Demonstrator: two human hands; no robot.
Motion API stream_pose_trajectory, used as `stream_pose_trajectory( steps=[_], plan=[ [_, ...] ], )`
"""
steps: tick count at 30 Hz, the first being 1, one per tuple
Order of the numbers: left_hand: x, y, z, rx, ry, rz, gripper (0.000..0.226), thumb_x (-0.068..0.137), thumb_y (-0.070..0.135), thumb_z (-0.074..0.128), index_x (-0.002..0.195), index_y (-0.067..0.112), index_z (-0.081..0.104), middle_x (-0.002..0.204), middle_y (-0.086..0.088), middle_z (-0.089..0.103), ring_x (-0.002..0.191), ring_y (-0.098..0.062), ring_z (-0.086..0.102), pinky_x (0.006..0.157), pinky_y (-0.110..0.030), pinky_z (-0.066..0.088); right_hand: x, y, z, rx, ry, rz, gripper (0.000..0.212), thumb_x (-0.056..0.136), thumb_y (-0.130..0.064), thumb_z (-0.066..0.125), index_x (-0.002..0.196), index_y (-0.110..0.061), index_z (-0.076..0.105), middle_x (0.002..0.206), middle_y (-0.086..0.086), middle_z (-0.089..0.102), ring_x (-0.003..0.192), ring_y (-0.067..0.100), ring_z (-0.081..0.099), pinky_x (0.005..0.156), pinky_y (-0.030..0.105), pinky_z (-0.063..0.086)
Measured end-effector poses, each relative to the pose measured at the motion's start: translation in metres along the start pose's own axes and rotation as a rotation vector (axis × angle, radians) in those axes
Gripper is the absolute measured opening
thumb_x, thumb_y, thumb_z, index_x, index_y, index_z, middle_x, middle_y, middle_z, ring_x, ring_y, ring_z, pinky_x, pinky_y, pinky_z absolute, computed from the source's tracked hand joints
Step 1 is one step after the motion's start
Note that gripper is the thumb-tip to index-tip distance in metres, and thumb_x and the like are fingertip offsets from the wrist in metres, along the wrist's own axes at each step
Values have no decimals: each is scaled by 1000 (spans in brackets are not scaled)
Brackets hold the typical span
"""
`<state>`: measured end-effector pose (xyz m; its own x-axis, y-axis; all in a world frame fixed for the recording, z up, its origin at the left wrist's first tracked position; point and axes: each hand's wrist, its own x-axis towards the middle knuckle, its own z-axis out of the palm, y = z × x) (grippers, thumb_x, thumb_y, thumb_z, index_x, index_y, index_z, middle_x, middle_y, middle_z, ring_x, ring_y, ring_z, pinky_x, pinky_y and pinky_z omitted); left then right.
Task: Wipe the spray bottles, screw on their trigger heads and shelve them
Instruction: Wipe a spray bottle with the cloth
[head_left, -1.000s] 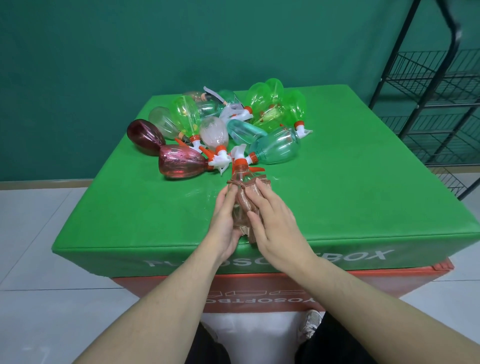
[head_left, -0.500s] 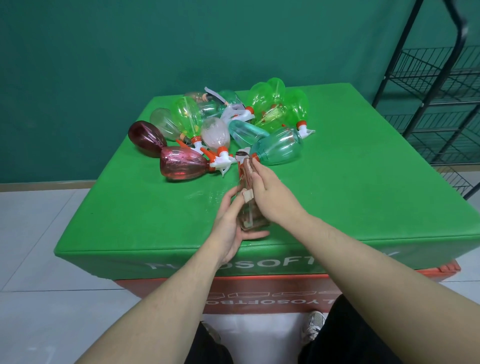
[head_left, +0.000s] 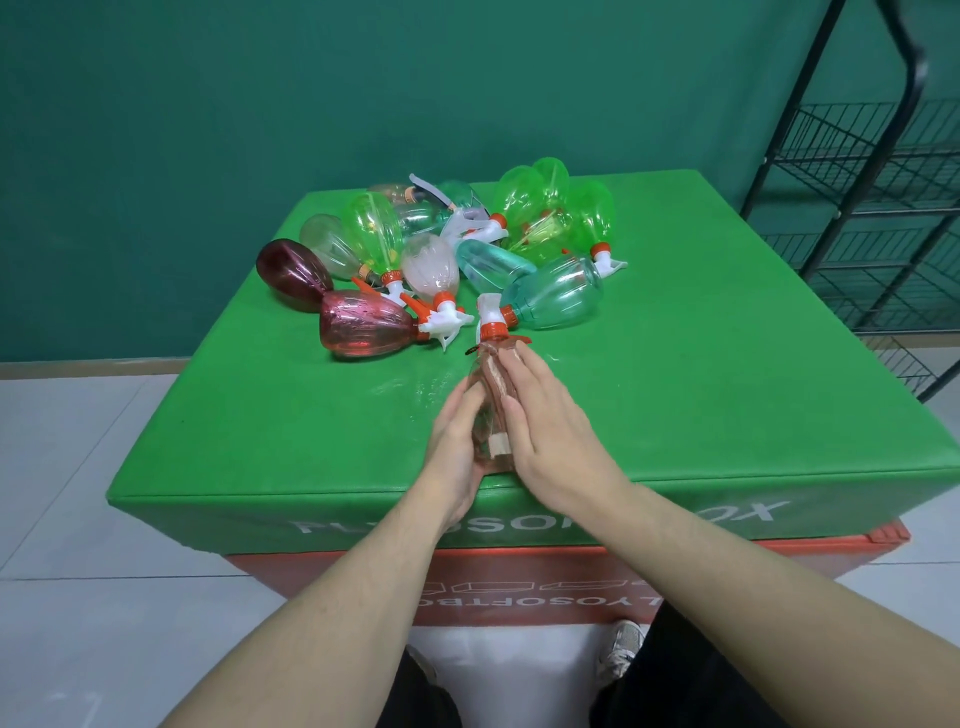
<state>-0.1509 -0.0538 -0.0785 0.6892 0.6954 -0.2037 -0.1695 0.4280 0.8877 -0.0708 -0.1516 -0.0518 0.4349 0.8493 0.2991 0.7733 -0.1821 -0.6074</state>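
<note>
Left hand (head_left: 457, 447) grips clear bottle (head_left: 485, 415), fingers curled round it. Right hand (head_left: 550, 436) presses brown cloth (head_left: 500, 376) against it, fingers apparently straight, together.

Bare forearms, dark trousers (head_left: 691, 691), grey sneakers (head_left: 621, 649)

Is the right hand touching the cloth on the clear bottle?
Touching. The head view shows the right hand pressing the brown cloth flat against the clear bottle.

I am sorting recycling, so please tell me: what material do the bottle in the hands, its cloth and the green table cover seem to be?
Held bottle: clear thin plastic, glossy; the cloth shows through it.
Cloth: brownish, matte woven fabric, probably.
Table cover: green vinyl or faux leather, likely padded; soft sheen, rounded edges.
</note>
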Motion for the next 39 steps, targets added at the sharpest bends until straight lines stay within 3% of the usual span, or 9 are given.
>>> stream_pose_trajectory(
  steps=[3,9,11,15,17,21,25,34,39],
  plan=[
    [2,-2,-1,1,32,8,71,85,56,62,145,17,57,136,-10,68,127,-27,64,88,-37,60,-9,-2,4,-58,-4,-17,56,105,-40,20,160,-26,22,167,-6,17,154,12,13,121,48,25],
    [7,-3,-4,-48,131,-75,94,71,67,63,148,15,49,133,-17,68,124,-35,65,80,-38,59,-26,1,10,-92,-3,-100,52,105,-38,28,157,-30,24,166,-4,21,154,20,18,114,60,32],
    [4,0,-3,-26,135,-55,83,79,61,64,144,12,50,129,-16,70,120,-34,67,83,-38,59,-27,1,11,-60,9,-87,52,105,-38,29,157,-32,25,166,-7,20,154,17,17,116,58,30],
    [2,0,-3,-37,64,4,16,107,34,50,117,23,52,95,0,77,83,-15,73,69,-31,58,-23,2,9,10,1,-49,53,105,-41,25,158,-32,27,166,-11,19,154,12,14,121,52,24],
    [2,1,-4,-43,59,-17,19,105,35,51,120,22,54,100,-3,77,86,-17,72,71,-33,56,-19,3,7,13,-1,-65,53,105,-40,24,158,-29,28,166,-9,20,154,13,15,121,51,25],
    [4,2,-5,-32,32,-64,61,92,56,63,141,20,59,130,-9,71,106,-22,70,78,-37,56,-7,1,8,30,19,-84,52,106,-38,24,156,-25,34,165,-6,24,155,17,15,122,51,23],
    [0,6,-4,1,-13,-97,42,105,47,41,131,24,65,115,-4,76,97,-16,74,69,-38,60,13,-6,5,52,45,-58,51,105,-32,27,153,-18,41,163,0,29,153,19,20,125,44,20],
    [-4,11,-6,-7,-60,-151,44,106,44,39,131,17,63,106,-10,77,95,-28,76,80,-54,61,53,-11,-7,315,-46,209,47,110,-24,30,157,-18,32,163,1,31,148,8,26,112,12,13],
    [-5,10,-6,-38,-51,-149,46,107,43,39,134,16,63,107,-11,77,95,-27,76,75,-48,62,42,-15,-5,222,-31,170,47,109,-24,30,156,-16,34,161,1,33,147,11,30,119,21,18]
  ],
)
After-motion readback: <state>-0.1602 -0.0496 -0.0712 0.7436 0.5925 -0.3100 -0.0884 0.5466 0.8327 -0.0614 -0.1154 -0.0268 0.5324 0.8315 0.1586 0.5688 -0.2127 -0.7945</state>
